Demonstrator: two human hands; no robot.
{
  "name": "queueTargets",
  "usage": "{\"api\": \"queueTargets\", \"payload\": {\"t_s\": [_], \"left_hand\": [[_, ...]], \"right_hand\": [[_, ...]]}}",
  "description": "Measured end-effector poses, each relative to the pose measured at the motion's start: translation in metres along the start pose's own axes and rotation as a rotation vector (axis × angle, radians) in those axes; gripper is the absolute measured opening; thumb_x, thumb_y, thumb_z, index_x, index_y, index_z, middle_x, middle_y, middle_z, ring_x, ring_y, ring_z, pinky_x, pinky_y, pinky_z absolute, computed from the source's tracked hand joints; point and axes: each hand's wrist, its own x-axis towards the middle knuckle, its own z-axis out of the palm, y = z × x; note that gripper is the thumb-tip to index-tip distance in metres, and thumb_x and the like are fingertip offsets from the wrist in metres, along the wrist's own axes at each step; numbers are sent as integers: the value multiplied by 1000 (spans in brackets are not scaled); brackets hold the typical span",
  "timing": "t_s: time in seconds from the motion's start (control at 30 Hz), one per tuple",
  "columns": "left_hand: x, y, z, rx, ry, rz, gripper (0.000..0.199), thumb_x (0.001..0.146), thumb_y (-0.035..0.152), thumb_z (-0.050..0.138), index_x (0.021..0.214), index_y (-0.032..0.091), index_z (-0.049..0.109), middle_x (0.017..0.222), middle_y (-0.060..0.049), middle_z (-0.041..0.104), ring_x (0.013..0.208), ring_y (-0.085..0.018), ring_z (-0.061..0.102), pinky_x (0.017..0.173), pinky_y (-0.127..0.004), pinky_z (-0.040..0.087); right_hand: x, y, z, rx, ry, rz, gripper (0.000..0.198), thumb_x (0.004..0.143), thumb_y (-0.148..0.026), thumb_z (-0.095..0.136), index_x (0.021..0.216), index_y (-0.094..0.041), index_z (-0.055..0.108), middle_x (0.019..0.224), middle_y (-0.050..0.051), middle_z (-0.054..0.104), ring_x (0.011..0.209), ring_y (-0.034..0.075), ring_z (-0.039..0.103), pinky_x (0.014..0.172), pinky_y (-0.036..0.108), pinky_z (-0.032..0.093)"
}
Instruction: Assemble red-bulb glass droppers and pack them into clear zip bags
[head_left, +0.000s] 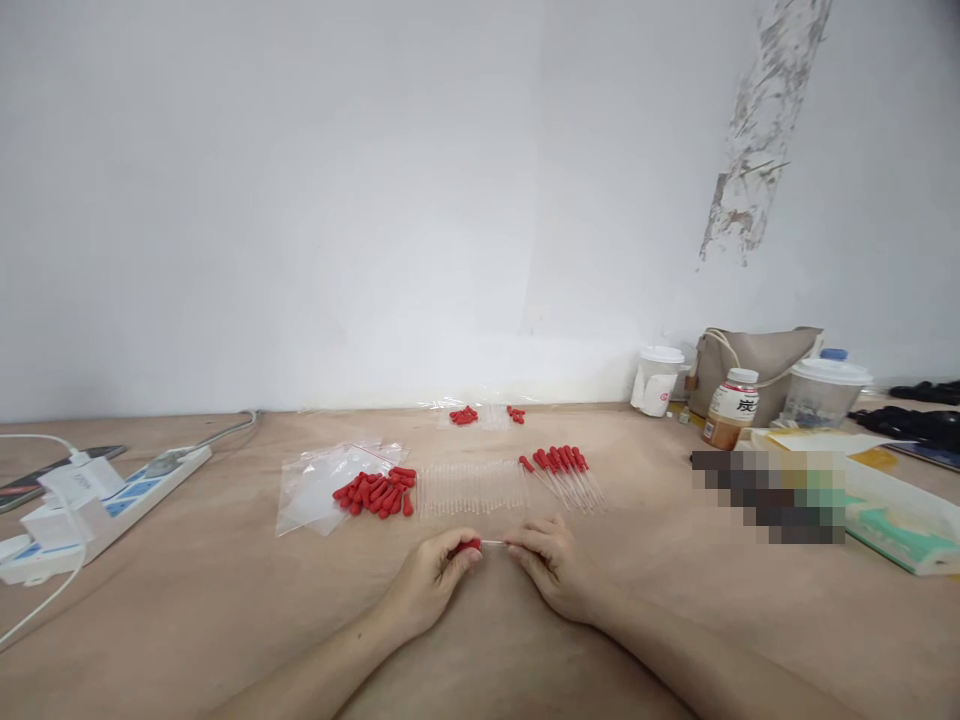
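My left hand (435, 580) pinches a red rubber dropper bulb (469, 545). From the other side my right hand (555, 570) grips a thin glass tube (493, 542), whose end meets the bulb; how far it sits inside is hidden by my fingers. Beyond my hands lies a row of clear glass tubes (472, 487). Left of that row is a heap of loose red bulbs (375, 492), partly on a clear plastic bag (311, 485). To the right, several droppers with red bulbs on glass tubes (562, 470) lie side by side.
More red bulbs (463, 415) lie in clear plastic by the wall. A power strip (142, 500) with chargers and cables is at left. At right stand a lidded cup (658, 382), a bottle (731, 410), a grey bag (757, 360), a clear tub (825, 395) and a tray (915, 510).
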Motion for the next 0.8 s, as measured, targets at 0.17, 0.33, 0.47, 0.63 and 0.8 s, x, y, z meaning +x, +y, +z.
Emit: {"api": "queueTargets", "payload": {"t_s": [0.17, 0.33, 0.47, 0.63, 0.8], "left_hand": [[0, -3, 2, -40, -40, -13, 22, 87, 26, 38, 80, 18, 58, 60, 3, 53, 56, -11, 49, 54, -18, 38], [-1, 1, -1, 57, -38, 63, 21, 86, 25, 41, 81, 19, 61, 69, 1, 59, 65, -13, 53, 60, -20, 39], [-3, 3, -1, 155, -50, 104, 22, 87, 25, 41, 80, 20, 60, 73, 0, 59, 69, -14, 54, 63, -21, 39], [-3, -2, 0, 257, -61, 172, 20, 88, 24, 40, 83, 19, 58, 75, -2, 58, 70, -15, 53, 64, -23, 39], [-5, -1, 1, 306, -94, 226, 19, 88, 22, 38, 85, 18, 56, 75, -2, 55, 69, -14, 51, 63, -23, 40]], "right_hand": [[2, 4, -1, -22, -33, -24, 26, 88, -25, 36, 98, -27, 61, 78, 0, 63, 71, 12, 54, 70, 29, 30], [4, 3, -9, -94, -97, -59, 27, 88, -24, 35, 94, -27, 61, 75, -1, 61, 66, 11, 52, 70, 29, 25], [3, 0, -12, -229, -106, -67, 26, 86, -23, 36, 78, -22, 60, 69, -1, 61, 60, 10, 48, 69, 29, 22], [2, -7, -7, -265, -95, -50, 23, 84, -21, 38, 72, -21, 58, 66, -1, 61, 58, 10, 47, 66, 29, 21], [-3, -15, -1, -183, -116, 37, 25, 84, -21, 37, 67, -20, 56, 62, -2, 62, 55, 10, 46, 65, 28, 22]]}}
